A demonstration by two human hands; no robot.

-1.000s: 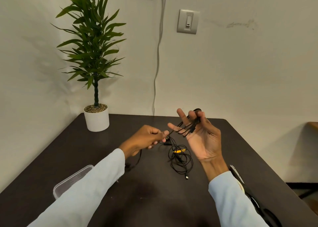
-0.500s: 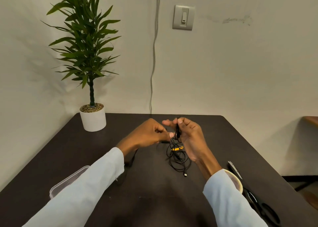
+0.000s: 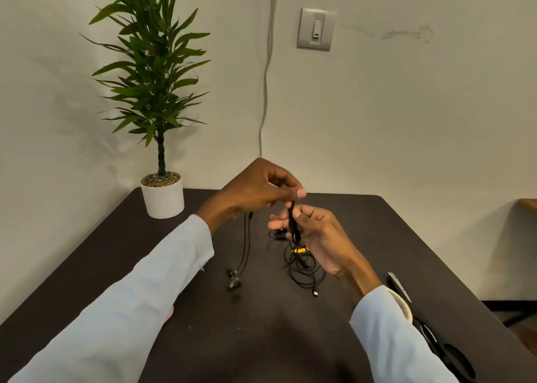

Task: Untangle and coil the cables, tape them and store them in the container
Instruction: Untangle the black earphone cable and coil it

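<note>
The dark table (image 3: 377, 237) carries everything, with a potted plant (image 3: 161, 138) at its far left corner. On it, in front of the right wrist, lies the black cable tangle (image 3: 300, 266) with a yellow tag (image 3: 300, 250) showing in its upper part and a loose plug at its near end; it is not yet sorted. The left hand (image 3: 258, 188) pinches the top of a small folded bunch of thin cable (image 3: 293, 223) between thumb and fingertips, and earbuds (image 3: 233, 278) dangle low on a strand running down from it. The right hand (image 3: 316, 237) curls its fingers round the same bunch lower down. The step, as I judge it, is coiling: the right hand should keep the loops even and flat (no twisting) while the left feeds slack gently, so the dangling strand does not snag the tangle. A roll of tape (image 3: 405, 307) and scissors (image 3: 444, 350) wait beside the right sleeve. No container shows.
</note>
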